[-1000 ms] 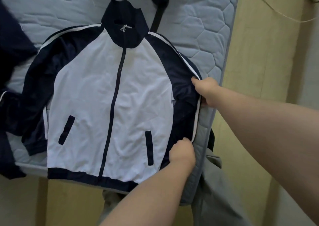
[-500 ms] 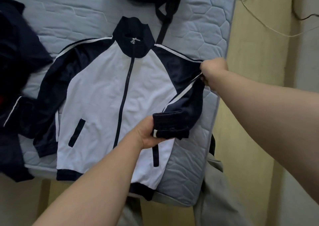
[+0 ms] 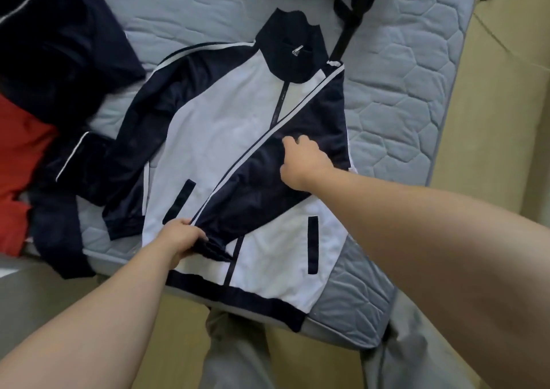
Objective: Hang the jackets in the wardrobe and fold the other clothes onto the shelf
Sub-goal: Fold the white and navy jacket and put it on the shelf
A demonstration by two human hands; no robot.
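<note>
Since before, you pulled the sleeve (image 3: 259,186) across the jacket (image 3: 220,133) on the mattress (image 3: 401,106). Your left hand (image 3: 183,237) gripped the cuff (image 3: 212,247) to lay it flat; your right hand (image 3: 306,159) pinched or just pressed it, hard to tell.
</note>
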